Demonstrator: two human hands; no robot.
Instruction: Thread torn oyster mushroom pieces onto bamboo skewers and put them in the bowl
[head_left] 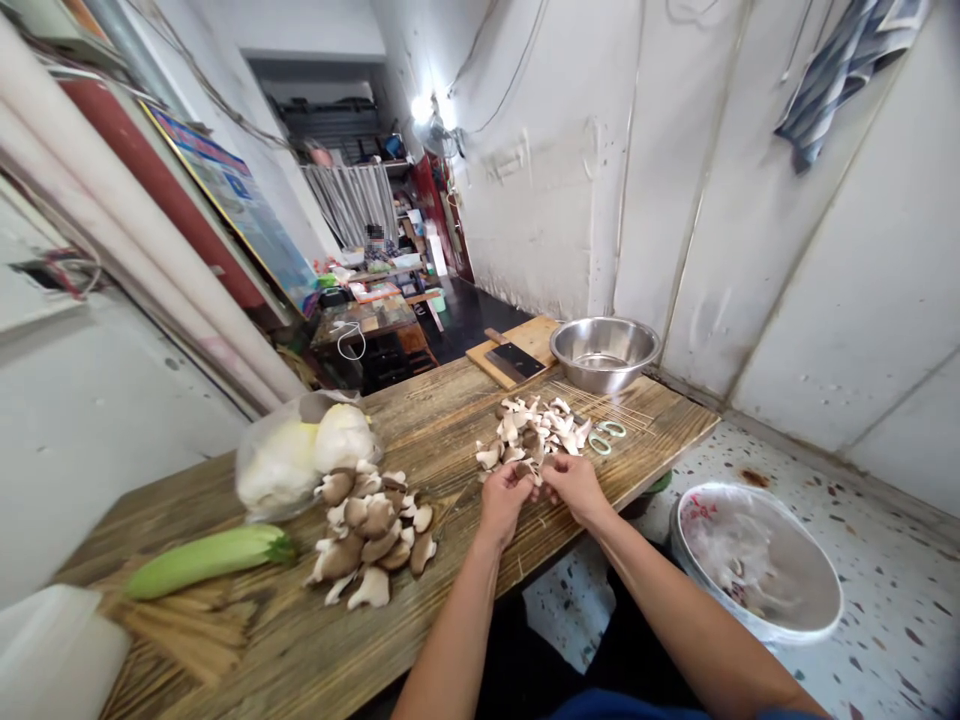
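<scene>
Presumably tearing one mushroom piece (531, 473), holding it pinched between left hand (505, 493) and right hand (574, 484) at the near edge of the mushroom pile (527, 425) (lying on the wooden table (442, 415)), and probably needing next a gentle, even pull along the grain.

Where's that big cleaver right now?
In the head view, the cleaver lies just right of centre, on the wooden cutting board, left of the metal bowl and beyond the right-hand mushroom pile.

Scuffed white walls (536, 225), speckled pale floor (885, 600), bright wall light (424, 108)
</scene>
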